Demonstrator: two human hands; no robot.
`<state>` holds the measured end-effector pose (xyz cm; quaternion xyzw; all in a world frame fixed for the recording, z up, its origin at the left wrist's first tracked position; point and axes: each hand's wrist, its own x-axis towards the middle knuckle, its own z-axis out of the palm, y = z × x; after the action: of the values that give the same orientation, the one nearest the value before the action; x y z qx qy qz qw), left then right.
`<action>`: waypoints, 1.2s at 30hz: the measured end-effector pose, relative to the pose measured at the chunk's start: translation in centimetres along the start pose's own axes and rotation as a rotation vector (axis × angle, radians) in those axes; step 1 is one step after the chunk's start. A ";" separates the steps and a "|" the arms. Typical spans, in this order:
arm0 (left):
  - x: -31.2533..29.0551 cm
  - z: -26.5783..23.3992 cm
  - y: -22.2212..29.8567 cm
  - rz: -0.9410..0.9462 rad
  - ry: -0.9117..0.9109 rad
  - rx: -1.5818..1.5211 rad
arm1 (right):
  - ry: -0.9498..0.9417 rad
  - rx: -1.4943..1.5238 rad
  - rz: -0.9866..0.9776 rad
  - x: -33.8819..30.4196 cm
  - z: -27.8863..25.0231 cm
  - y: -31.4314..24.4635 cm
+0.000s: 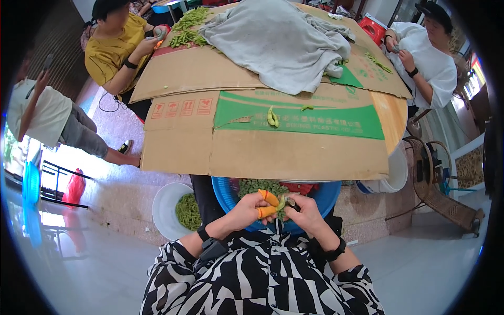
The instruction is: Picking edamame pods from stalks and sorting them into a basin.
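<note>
My left hand [244,211] has orange covers on two fingertips, which pinch a green bean pod [281,203]. At the pod's other side, the fingers of my right hand [308,214] are closed on it, partly hiding it. Both hands are over a blue basin [219,193] at my lap, under the table's near edge. Shelled green beans [257,185] lie in the basin, with something red beside them. A few pods [272,117] rest on the cardboard [294,157] ahead of me.
A white bucket [161,215] of green pods [189,211] stands at left. A grey cloth [278,44] covers a mound on the table, beside a pile of pods [190,23]. People in yellow [113,50] and white [428,58] sit across. Another white bucket [398,168] stands at right.
</note>
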<state>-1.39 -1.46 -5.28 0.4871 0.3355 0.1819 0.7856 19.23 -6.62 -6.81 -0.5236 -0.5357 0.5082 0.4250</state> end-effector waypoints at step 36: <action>1.8 1.1 -2.3 0.207 0.278 0.228 | -0.102 0.473 0.316 0.9 0.0 -0.8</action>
<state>0.59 -2.14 -7.56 0.5749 0.4072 0.2882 0.6486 19.09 -5.71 -6.06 -0.4608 -0.3348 0.7046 0.4232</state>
